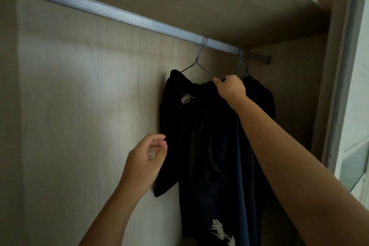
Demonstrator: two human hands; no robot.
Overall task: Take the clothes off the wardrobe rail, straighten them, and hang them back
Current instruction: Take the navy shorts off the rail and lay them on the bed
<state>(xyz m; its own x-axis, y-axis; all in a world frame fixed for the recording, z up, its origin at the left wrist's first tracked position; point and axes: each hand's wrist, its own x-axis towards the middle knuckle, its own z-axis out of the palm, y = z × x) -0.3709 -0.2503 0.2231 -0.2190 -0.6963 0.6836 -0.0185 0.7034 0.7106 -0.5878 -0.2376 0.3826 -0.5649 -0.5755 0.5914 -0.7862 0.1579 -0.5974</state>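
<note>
Centre frame, right hand point(229, 88) is gripping the limp, light shirt point(189, 126) at its hanger point(197, 61) shoulder; left hand point(146, 159) is curling beside the sleeve, hold unclear.

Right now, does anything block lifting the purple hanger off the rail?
Nothing visible does. The right hand grips the purple hanger at its shoulder; its hook sits alone on the rail, with the other hangers further right.

Home bedroom wardrobe interior, metal rail point(119, 14), wire hangers point(196, 62), dark clothes point(199, 136), wood-grain back panel point(79, 86)
</note>
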